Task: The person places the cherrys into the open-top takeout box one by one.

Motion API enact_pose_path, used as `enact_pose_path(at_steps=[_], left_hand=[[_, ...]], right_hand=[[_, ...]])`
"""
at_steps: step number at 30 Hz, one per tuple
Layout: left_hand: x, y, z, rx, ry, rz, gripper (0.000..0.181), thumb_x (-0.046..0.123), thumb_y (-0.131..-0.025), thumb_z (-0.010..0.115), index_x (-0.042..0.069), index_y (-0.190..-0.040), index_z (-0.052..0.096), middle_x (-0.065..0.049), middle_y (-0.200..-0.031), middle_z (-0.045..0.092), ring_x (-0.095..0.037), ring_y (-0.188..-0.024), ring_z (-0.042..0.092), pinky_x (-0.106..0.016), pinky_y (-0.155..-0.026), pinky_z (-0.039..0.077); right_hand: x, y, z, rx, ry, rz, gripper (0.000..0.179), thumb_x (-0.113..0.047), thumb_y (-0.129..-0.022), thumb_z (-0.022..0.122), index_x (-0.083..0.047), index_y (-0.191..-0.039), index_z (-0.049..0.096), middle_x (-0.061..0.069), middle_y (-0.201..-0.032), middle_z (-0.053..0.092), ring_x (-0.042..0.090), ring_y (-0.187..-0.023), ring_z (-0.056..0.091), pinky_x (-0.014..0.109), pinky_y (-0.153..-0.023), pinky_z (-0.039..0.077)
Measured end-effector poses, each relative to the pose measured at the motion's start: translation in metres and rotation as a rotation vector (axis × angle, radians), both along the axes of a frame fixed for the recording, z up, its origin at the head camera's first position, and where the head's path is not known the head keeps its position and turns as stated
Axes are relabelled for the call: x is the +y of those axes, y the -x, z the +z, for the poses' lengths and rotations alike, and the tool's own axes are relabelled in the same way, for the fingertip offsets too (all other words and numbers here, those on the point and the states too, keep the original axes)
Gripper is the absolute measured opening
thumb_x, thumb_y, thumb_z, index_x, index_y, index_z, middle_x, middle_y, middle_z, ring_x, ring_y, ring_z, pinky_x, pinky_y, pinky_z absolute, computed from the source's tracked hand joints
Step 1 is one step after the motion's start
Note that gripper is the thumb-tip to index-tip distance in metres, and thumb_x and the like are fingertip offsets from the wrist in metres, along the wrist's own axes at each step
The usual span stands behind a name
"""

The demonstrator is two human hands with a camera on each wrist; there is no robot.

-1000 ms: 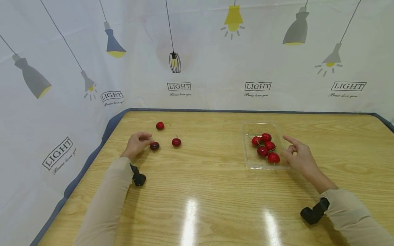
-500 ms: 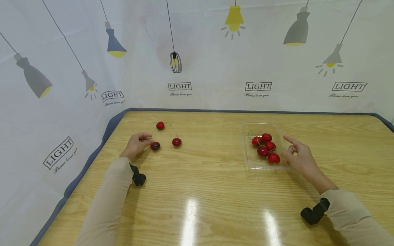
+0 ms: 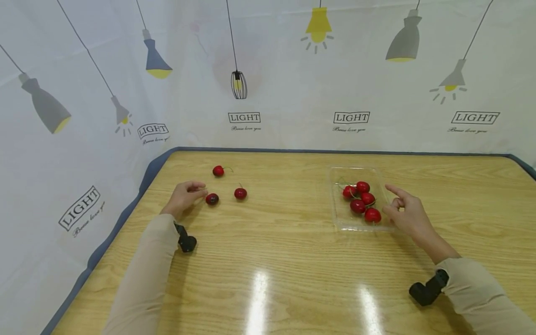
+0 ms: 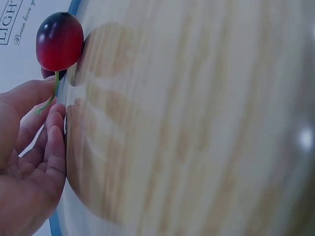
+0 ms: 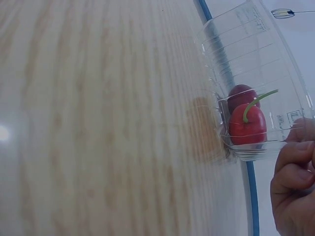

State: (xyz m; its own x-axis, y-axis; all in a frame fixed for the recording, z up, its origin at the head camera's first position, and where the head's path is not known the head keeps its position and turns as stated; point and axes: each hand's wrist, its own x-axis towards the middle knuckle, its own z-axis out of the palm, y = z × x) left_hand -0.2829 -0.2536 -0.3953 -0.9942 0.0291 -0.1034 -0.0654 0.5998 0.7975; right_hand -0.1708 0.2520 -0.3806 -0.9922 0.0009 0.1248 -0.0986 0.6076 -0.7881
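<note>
In the head view my left hand (image 3: 184, 199) is at the left of the table, its fingertips close beside a dark red cherry (image 3: 212, 199). The left wrist view shows this cherry's green stem (image 4: 56, 91) overlapping my thumb tip, with the fingers loosely bent and apart from the thumb. Two more cherries lie nearby, one (image 3: 240, 193) to the right and a brighter one (image 3: 218, 171) farther back. My right hand (image 3: 408, 215) holds the right rim of a clear plastic container (image 3: 341, 225) between thumb and fingers. Several red cherries (image 3: 372, 215) with stems lie inside it.
A wooden table (image 3: 289, 242) spans the view, with a dark blue edging along its back and left. Behind it hangs a white cloth (image 3: 280, 88) printed with lamps. A black camera mount is strapped to each wrist, over beige sleeves (image 3: 144, 274).
My left hand has drawn back slightly to the left, so a small gap now shows between its fingertips and the dark cherry. The right hand and the container have stayed put.
</note>
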Motion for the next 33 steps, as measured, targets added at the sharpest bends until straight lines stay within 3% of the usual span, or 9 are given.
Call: enact_pose_path(at_steps=[9,22,33], left_hand=[[-0.0028,0.0009,-0.0039,-0.044,-0.041,0.035,0.036,0.019,-0.087,0.056,-0.002,-0.116,0.053,-0.012,-0.107,0.051,-0.019,-0.093,0.045,-0.025,-0.074,0.038],[-0.0041,0.0005,-0.0039,-0.032,-0.028,0.039,0.033,0.019,-0.088,0.056,-0.003,-0.112,0.055,-0.009,-0.098,0.054,-0.014,-0.083,0.047,-0.022,-0.07,0.039],[-0.0051,-0.0013,-0.0057,-0.019,-0.008,0.054,0.033,0.021,-0.088,0.056,-0.002,-0.111,0.055,-0.012,-0.103,0.053,-0.021,-0.091,0.046,-0.026,-0.074,0.037]], right_hand=[[0.0024,0.0002,-0.0018,0.0,-0.013,0.004,0.054,0.001,-0.082,0.048,0.01,-0.132,0.03,-0.002,-0.057,0.039,0.006,-0.048,0.033,0.024,-0.046,0.031],[0.0003,-0.0004,-0.0013,0.016,-0.008,0.007,0.054,0.0,-0.081,0.047,0.009,-0.132,0.031,-0.002,-0.057,0.039,0.007,-0.048,0.033,0.025,-0.045,0.032],[0.001,-0.0004,-0.0019,0.011,-0.014,0.0,0.054,0.0,-0.081,0.047,0.009,-0.132,0.031,-0.002,-0.058,0.038,0.007,-0.048,0.032,0.025,-0.045,0.031]])
